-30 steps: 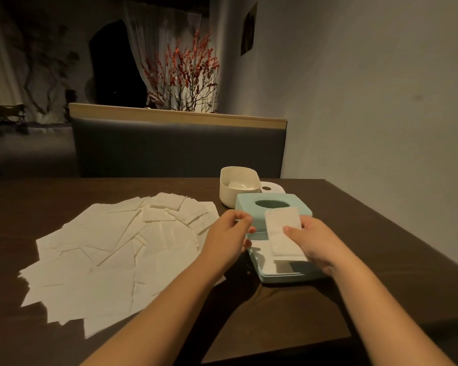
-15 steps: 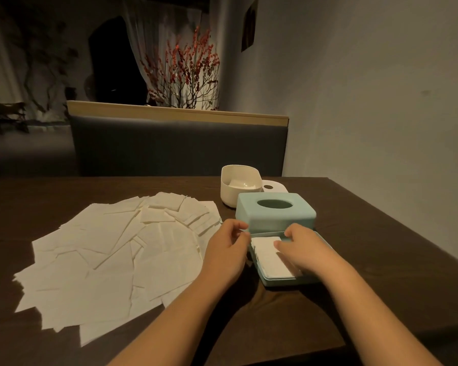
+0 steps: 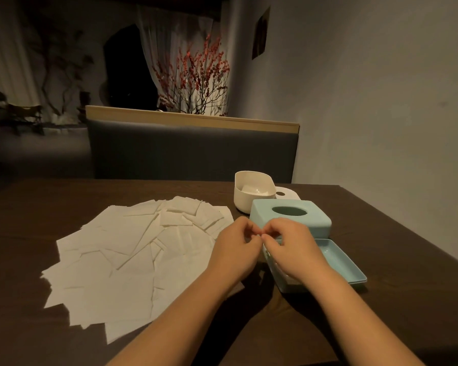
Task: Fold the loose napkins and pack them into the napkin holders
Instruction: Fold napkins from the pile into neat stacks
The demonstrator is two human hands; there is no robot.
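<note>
Where the dark table (image 3: 381, 233) begins at the left, item one: loose napkins (image 3: 132, 260), white, flat, overlapping in a wide fan; unfolded for the most part, a few smaller folded squares at the far edge. Position unchanged over the last second.

Item two: left hand (image 3: 236, 249), fingers curled, tips meeting those of the other hand just in front of the teal lid. What it pinches, if anything, cannot be told (a pale speck shows between the fingertips, too small to name).

Item three: right hand (image 3: 291, 247), likewise curled, lying over the near-left part of the teal tray. A second ago it held a folded napkin above the tray; half a second ago it pressed that napkin flat inside. Now both hands have drawn together over the tray's left corner.

Item four: teal napkin holder tray (image 3: 339, 262), open, near the table's right side; a sliver of white shows under the wrist, so the folded napkin appears to lie inside, mostly hidden.

Item five: teal lid (image 3: 288, 220) with oval slot, off the tray, touching its far edge.

Item six: cream napkin holder (image 3: 251, 191), open, white contents visible; its lid (image 3: 286, 194) just beside.

Judgement: one napkin packed; most of the pile remains.
</note>
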